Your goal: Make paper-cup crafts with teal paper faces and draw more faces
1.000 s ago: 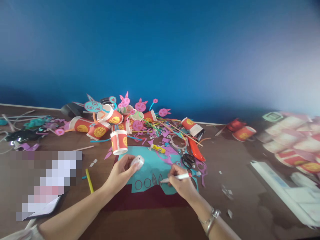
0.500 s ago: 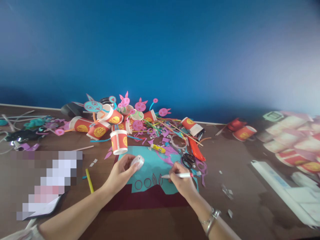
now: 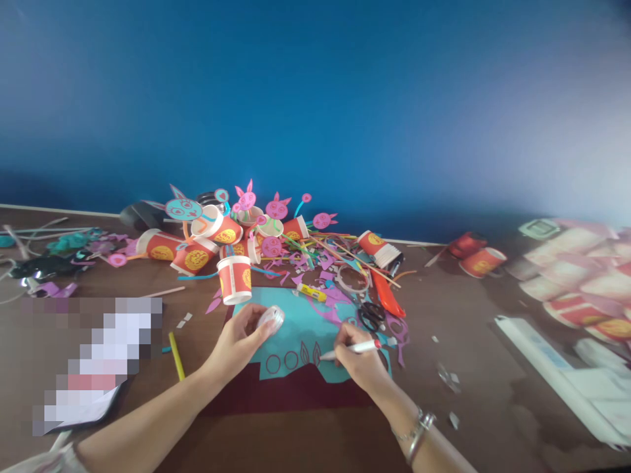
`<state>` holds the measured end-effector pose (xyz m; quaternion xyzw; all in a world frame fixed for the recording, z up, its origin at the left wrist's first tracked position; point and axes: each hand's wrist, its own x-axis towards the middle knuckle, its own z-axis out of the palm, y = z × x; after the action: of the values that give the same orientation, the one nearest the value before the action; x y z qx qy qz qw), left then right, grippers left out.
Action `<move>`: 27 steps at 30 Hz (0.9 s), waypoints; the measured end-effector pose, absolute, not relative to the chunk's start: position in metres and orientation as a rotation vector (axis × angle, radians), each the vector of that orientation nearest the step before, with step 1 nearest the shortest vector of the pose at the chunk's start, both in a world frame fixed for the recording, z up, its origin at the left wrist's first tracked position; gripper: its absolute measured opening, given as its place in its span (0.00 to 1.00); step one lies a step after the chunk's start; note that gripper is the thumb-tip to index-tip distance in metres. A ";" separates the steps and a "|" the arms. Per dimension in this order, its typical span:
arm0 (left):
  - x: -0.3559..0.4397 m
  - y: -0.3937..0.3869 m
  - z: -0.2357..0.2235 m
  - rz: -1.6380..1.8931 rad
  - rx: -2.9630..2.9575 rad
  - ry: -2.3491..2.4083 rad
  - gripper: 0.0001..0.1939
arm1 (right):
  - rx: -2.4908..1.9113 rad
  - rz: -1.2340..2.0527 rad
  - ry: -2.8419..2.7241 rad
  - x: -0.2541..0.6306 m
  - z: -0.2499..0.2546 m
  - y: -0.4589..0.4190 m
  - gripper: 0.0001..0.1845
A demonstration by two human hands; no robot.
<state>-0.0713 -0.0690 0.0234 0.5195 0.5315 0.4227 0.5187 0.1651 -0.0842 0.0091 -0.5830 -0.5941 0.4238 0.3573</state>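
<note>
My left hand (image 3: 241, 336) is closed round a small, round, clear-and-silvery object (image 3: 271, 320), resting on the turquoise paper (image 3: 296, 309). In my right hand (image 3: 355, 355) is a white marker (image 3: 365, 347) with a red band, its tip touching the paper beside a drawn leaf-shaped ear (image 3: 316, 353). Left of that ear are another ear outline (image 3: 304, 353) and two circles, all in dark red line. Under the turquoise sheet lies a dark maroon sheet (image 3: 296, 397). A glue stick (image 3: 311, 293) lies across the sheet's upper part, and black scissors (image 3: 371, 316) lie just past my right hand.
Red paper cups (image 3: 235, 279) with pink and turquoise bunny cutouts crowd the back. Paper scraps and coloured sticks lie behind the sheet. A yellow stick (image 3: 176, 356) and a phone (image 3: 101, 410) are on the left. At the right are stacked cups (image 3: 582, 276) and a white case (image 3: 542, 368).
The marker tip has moved slightly down along the right-hand ear outline, which now looks more complete with an inner line. My left hand has stayed in place.
</note>
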 end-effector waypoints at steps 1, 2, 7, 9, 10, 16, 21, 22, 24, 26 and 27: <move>-0.071 -0.069 0.023 1.014 1.248 1.274 0.20 | -1.494 1.101 -1.535 0.165 0.009 -0.084 0.06; -0.071 -0.069 0.023 1.013 1.249 1.274 0.20 | -1.483 1.111 -1.534 0.165 0.009 -0.085 0.07; -0.071 -0.070 0.024 1.000 1.236 1.276 0.21 | -1.471 1.137 -1.526 0.165 0.008 -0.085 0.07; -0.071 -0.070 0.025 0.998 1.229 1.279 0.21 | -1.474 1.164 -1.523 0.166 0.007 -0.085 0.06; -0.071 -0.069 0.025 1.000 1.226 1.282 0.21 | -1.470 1.185 -1.522 0.166 0.007 -0.085 0.06; -0.071 -0.069 0.022 1.005 1.226 1.280 0.21 | -1.336 1.194 -1.453 0.165 0.017 -0.086 0.13; -0.073 -0.068 0.017 1.012 1.238 1.239 0.20 | -1.351 1.359 -1.495 0.149 0.031 -0.080 0.12; -0.073 -0.067 0.016 1.014 1.237 1.234 0.20 | -1.344 1.383 -1.523 0.145 0.031 -0.078 0.11; -0.073 -0.068 0.016 1.014 1.222 1.228 0.20 | -1.340 1.357 -1.576 0.137 0.028 -0.075 0.10; -0.073 -0.068 0.017 1.009 1.195 1.229 0.20 | -1.344 1.297 -1.596 0.132 0.022 -0.074 0.11; -0.073 -0.068 0.018 1.009 1.182 1.232 0.20 | -1.339 1.289 -1.595 0.131 0.018 -0.074 0.11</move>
<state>-0.0732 -0.0679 0.0178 0.4989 0.5200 0.4256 0.5473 0.1309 -0.0740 0.0183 -0.5142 -0.6128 0.4949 0.3393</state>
